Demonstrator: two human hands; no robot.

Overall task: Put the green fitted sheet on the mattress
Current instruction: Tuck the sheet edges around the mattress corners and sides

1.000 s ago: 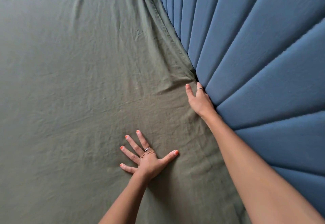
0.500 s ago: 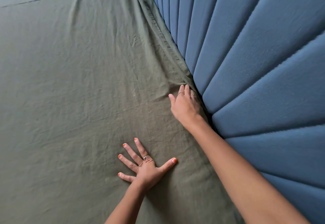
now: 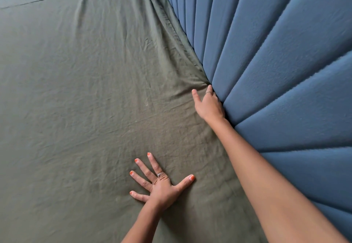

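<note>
A wrinkled green sheet (image 3: 85, 90) covers the mattress. The left hand (image 3: 162, 183) presses flat on it, fingers spread. The right hand (image 3: 208, 104) pushes into the gap beside the blue padded headboard (image 3: 276, 71); its fingers are hidden, so its grip is unclear.

Soft, even daylight enters from a blown-out white patch at eleven o'clock. Shadows are faint. Wide-angle distortion fans the headboard (image 3: 276, 71) panels outward; focus is sharp.
</note>
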